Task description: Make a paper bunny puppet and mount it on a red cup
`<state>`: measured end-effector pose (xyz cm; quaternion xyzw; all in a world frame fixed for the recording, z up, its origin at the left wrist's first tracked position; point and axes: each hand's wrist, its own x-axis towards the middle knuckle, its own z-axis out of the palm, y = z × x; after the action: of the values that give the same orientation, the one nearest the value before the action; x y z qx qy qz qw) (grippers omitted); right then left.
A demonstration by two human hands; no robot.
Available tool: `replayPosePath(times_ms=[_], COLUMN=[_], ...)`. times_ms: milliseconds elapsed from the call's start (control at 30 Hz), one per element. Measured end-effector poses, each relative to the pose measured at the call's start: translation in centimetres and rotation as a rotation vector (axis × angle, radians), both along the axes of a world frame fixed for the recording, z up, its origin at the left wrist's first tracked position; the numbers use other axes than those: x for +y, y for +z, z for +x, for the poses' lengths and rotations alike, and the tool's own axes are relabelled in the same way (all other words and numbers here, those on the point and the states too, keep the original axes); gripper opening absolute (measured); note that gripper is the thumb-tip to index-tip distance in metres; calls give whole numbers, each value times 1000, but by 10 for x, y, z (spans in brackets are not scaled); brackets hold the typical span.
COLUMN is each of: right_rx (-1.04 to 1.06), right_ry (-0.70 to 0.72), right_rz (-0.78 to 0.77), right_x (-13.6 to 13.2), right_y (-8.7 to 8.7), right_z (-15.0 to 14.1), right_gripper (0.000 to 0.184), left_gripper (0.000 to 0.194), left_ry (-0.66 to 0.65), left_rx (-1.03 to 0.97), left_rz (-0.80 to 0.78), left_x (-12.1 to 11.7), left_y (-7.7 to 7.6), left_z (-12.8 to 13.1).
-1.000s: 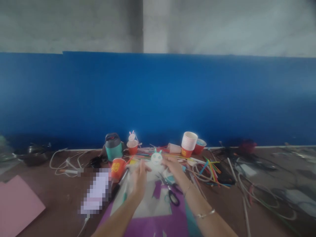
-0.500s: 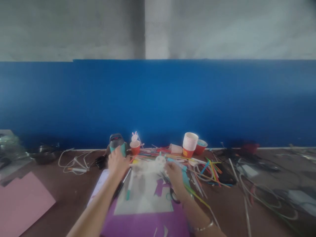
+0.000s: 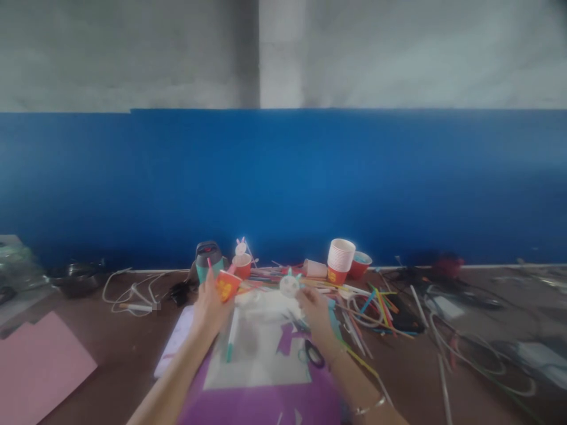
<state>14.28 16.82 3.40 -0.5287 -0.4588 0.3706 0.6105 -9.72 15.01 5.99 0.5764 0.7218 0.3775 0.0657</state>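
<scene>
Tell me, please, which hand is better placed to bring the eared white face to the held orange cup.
Right, probably: the right hand pinches the white face at its edge, while the left hand is busy holding the orange cup.

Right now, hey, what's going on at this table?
A person is doing paper craft. Their left hand has a tilted red cup, and their right hand holds a white animal-face cutout with teal ears. Below, a white sheet lies on purple paper, with scissors near the right wrist. A cup stack stands further back, beside loose coloured sticks.
</scene>
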Motion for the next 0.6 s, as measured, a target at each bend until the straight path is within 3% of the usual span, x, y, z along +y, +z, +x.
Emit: replayPosePath(times_ms=[133,300,433,600], right_rx=[102,136,39,-16], right_ry=[70,186,242,241], right_rz=[7,21,-37,-86], right_x=[-1,-10,-12,-9], right_y=[35,68,73,71], right_z=[2,8,9,10], right_gripper=[27,26,23,24], left_gripper=[90,90,86,79], left_ry=[-199,-327,-339,-371], left_rx=[-147,-230,-284,-328], left_rz=[259,297,242,221], left_x=[-13,-14,-13,-15], left_y=[-2,-23,-37,-41], left_z=[43,89,106,105])
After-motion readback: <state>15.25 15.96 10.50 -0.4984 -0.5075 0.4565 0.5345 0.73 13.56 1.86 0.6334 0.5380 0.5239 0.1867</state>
